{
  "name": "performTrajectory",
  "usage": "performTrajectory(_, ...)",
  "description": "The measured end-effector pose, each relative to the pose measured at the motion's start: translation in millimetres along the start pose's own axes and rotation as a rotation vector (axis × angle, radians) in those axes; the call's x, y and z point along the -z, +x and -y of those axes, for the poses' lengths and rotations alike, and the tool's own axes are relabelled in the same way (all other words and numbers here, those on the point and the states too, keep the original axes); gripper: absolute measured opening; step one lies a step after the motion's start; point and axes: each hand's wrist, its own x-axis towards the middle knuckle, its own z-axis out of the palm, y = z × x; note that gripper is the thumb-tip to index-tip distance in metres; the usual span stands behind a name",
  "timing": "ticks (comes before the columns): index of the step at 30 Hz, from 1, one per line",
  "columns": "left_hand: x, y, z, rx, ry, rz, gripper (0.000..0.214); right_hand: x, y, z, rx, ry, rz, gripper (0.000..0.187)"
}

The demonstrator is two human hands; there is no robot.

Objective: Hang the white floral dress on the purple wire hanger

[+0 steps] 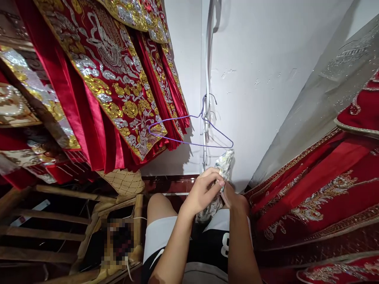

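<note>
A bunched, pale patterned cloth [226, 161] is between my hands above my lap, one end sticking up and the rest hanging down toward my legs. My left hand [206, 188] pinches it from the left, thumb and fingers close together. On the other side, my right hand [233, 197] is closed around the same cloth, its fingers partly hidden by the cloth and my left hand. Just above the cloth's top end hangs a purple wire hanger [192, 144] with nothing on it, its hook near a white vertical strip [207, 71] by the wall.
Red embroidered garments [118, 79] with gold and silver sequins hang at the left. A bamboo rack or chair [47, 232] stands below them. More red beaded garments [314, 197] and a sheer, sparkling grey cloth [322, 79] fill the right side. A white wall [260, 47] is in front.
</note>
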Motion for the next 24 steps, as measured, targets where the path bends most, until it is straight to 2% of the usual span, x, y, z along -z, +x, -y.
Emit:
performTrajectory(1, 0.5, 0, 1, -0.009, -0.002, -0.041, 0.024, 3, -2, 3, -0.016, 0.027, 0.012, 0.031)
performTrajectory(3, 2.2, -1, 8, 0.018, -0.022, -0.079, 0.032, 5, -7, 11, -0.078, 0.118, 0.034, 0.04)
performTrajectory(6, 3.5, -3, 25, 0.125, -0.06, 0.036, 0.05, 6, -16, 22, -0.192, 0.227, 0.079, 0.06)
performTrajectory(8, 3.6, -4, 36, 0.16, -0.064, 0.135, 0.059, 8, -23, 27, -0.208, 0.24, 0.065, 0.067)
performTrajectory(12, 13.4, -11, 53, 0.173, 0.044, 0.29, 0.054, 34, -26, 34, -0.133, 0.195, 0.047, 0.046)
performTrajectory(15, 39.3, -19, 57, 0.171, 0.231, 0.29, 0.05, 65, -10, 50, -0.031, 0.205, -0.071, 0.033)
performTrajectory(18, 81.0, -24, 54, 0.186, 0.503, 0.216, 0.042, 79, 24, 72, 0.154, 0.173, -0.234, 0.027)
performTrajectory(21, 123.8, -23, 49, 0.243, 0.772, 0.169, 0.036, 70, 66, 86, 0.273, -0.182, -0.175, 0.022)
performTrajectory(23, 143.1, -22, 47, 0.296, 0.873, 0.177, 0.04, 59, 95, 86, 0.371, -0.493, -0.107, 0.011)
performTrajectory(24, 148.8, -21, 48, 0.322, 0.897, 0.198, 0.045, 55, 110, 84, 0.403, -0.602, -0.058, 0.015)
